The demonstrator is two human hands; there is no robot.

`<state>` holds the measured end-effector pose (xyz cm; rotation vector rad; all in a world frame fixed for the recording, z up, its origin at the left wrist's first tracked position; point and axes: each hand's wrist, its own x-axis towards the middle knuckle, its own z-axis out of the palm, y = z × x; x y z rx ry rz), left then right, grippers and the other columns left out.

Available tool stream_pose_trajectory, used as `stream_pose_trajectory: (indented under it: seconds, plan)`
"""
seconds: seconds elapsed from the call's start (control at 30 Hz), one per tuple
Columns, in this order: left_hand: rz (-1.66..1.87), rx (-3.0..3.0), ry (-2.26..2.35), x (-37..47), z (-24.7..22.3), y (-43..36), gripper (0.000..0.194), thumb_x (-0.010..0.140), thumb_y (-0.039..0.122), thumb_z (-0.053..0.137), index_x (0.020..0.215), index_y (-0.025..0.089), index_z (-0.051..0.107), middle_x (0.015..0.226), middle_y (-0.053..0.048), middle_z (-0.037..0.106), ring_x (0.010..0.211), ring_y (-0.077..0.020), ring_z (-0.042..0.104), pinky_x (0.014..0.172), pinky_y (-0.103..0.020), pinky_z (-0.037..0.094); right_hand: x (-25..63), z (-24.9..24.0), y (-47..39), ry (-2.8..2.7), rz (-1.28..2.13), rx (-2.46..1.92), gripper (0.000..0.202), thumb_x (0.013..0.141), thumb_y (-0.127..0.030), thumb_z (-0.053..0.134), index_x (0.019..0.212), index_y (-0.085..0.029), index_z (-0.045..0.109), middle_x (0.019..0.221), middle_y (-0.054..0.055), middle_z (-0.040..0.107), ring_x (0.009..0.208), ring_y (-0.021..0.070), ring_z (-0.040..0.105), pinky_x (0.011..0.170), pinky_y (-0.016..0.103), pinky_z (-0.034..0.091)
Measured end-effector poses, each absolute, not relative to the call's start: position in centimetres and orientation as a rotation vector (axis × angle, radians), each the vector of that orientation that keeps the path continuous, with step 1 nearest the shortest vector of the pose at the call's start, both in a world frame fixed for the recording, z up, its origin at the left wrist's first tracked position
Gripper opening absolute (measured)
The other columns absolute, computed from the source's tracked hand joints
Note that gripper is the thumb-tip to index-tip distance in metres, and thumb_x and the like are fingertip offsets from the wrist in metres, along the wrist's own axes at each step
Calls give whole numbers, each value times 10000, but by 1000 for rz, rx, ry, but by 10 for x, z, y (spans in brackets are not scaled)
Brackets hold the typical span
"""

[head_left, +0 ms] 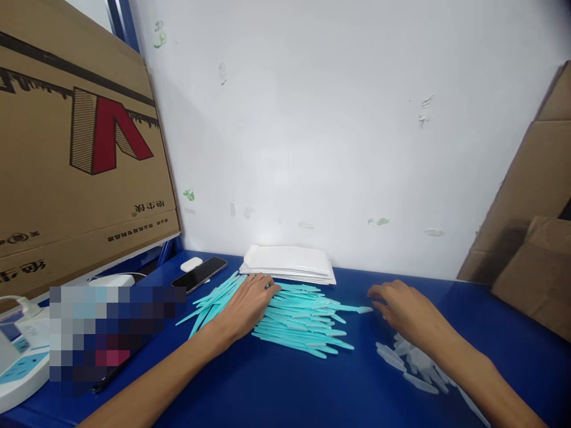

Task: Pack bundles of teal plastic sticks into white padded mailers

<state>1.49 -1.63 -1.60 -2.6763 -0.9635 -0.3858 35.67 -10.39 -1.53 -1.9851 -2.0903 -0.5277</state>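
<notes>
My left hand (250, 302) lies palm down over a pile of turquoise eyebrow razors (298, 324), its fingers bent and close together on them; the fingertips are partly hidden. To its left, a second fan of the same razors (216, 297) sticks out. One razor (352, 308) with a translucent tip reaches out of the pile towards my right hand (395, 303). That hand hovers above the table, fingers loosely curved and apart, with nothing visible in them. Beneath its wrist and forearm lies a heap of translucent plastic caps (422, 365), partly covered by the arm.
White flat packets (288, 263) are stacked against the wall. Left of them lie a phone (200, 273) and a white earbud case (191, 265). A power strip (27, 356) and a blurred-out object stand at left. Cardboard boxes (53, 148) flank the blue table (267, 392).
</notes>
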Motion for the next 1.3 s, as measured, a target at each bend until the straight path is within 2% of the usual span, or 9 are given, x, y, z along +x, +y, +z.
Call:
stream_pose_trajectory:
  seconds: [0.13, 0.27, 0.47, 0.57, 0.67, 0.8, 1.07, 1.23, 1.3]
  plan:
    - [-404, -2688, -957, 13, -14, -16, 586, 768, -122, 409, 1207, 218, 595, 1125, -78, 614, 1005, -239, 550, 848, -361, 442, 364, -20, -102, -2199, -408, -1982, 231, 842, -175, 632, 1019, -235, 768, 933, 84, 773, 878, 287, 707, 681, 358, 519]
    - [-433, -2685, -949, 11, -16, -13, 646, 726, -145, 392, 1223, 217, 591, 1139, -79, 606, 1012, -233, 540, 857, -353, 448, 374, -24, -100, -2170, -487, -2015, 282, 827, -133, 619, 1046, -240, 761, 968, 96, 769, 872, 287, 708, 672, 348, 493]
    - [-470, -2692, -887, 8, -21, -8, 716, 654, -159, 387, 1241, 205, 578, 1154, -83, 588, 1015, -235, 524, 832, -348, 457, 389, -28, -98, -2134, -331, -2240, 339, 809, -70, 571, 1040, -235, 757, 868, 93, 767, 825, 277, 717, 641, 308, 423]
    - [-506, -2684, -901, 9, -22, -6, 627, 725, -138, 391, 1213, 196, 600, 1118, -91, 595, 1002, -236, 531, 816, -345, 462, 388, -26, -97, -2186, -237, -2268, 282, 824, -91, 572, 989, -231, 753, 824, 86, 759, 811, 272, 716, 657, 307, 402]
    - [-557, -2680, -926, 11, -23, -6, 453, 849, -65, 408, 1141, 196, 636, 1049, -91, 610, 970, -231, 545, 805, -336, 465, 384, -24, -96, -2193, -210, -2269, 193, 848, -138, 588, 924, -223, 744, 788, 81, 746, 764, 268, 708, 659, 312, 390]
    - [-629, -2680, -969, 13, -22, -6, 313, 923, 33, 438, 1081, 201, 649, 985, -80, 617, 955, -222, 563, 831, -331, 468, 381, -23, -96, -2152, -195, -2301, 171, 854, -135, 592, 882, -213, 741, 763, 79, 731, 709, 258, 690, 634, 311, 364]
    - [-657, -2658, -989, 14, -23, -7, 269, 966, 91, 414, 1109, 188, 620, 1024, -87, 642, 971, -223, 591, 843, -343, 484, 377, -23, -101, -2180, -202, -2346, 210, 866, -79, 546, 848, -197, 718, 891, 107, 743, 888, 295, 658, 632, 319, 312]
    - [-625, -2666, -1000, 15, -23, -7, 257, 972, 98, 418, 1115, 182, 614, 1037, -88, 649, 986, -236, 604, 848, -359, 490, 378, -22, -102, -2184, -240, -2347, 217, 844, -47, 525, 816, -191, 684, 859, 96, 740, 855, 285, 668, 601, 312, 283]
    - [-624, -2670, -1005, 15, -23, -7, 252, 973, 101, 422, 1118, 177, 613, 1045, -90, 651, 987, -241, 607, 849, -368, 493, 380, -22, -102, -2168, -294, -2313, 195, 840, -45, 523, 813, -188, 653, 808, 86, 732, 779, 263, 674, 583, 306, 275]
